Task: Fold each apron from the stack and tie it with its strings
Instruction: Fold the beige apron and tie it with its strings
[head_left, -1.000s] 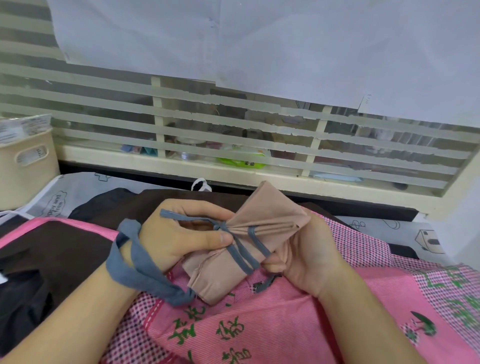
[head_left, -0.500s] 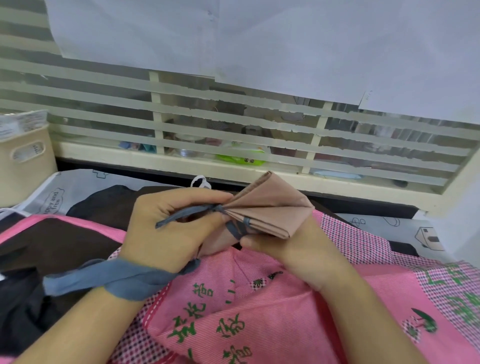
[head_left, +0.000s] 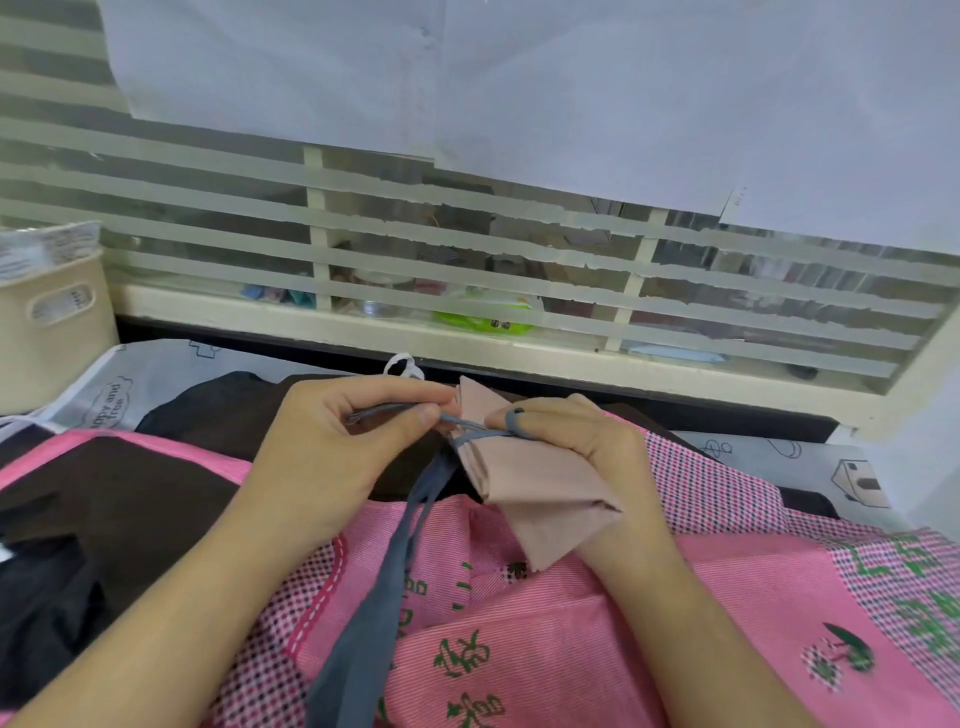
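Note:
A folded beige-pink apron (head_left: 540, 493) is held above the pile, wrapped near its far end by thin grey strings (head_left: 470, 431). My left hand (head_left: 343, 447) pinches one grey string end between thumb and forefinger, just left of the bundle. My right hand (head_left: 582, 441) grips the bundle from the right, with a grey string looped over its forefinger. A wider grey strap (head_left: 379, 597) hangs down from the bundle toward me. Underneath lies the stack: a pink checked apron with green characters (head_left: 519, 649) and a dark brown apron (head_left: 130, 499).
A cream storage basket (head_left: 49, 327) stands at the far left. A striped glass partition with a cream sill (head_left: 467, 338) runs along the back. A white printed cloth (head_left: 156, 384) covers the surface beneath the aprons.
The bundle has turned so its open end points toward me and right. My left hand drew the thin string leftward; the wide grey strap slipped off my left wrist and now hangs down.

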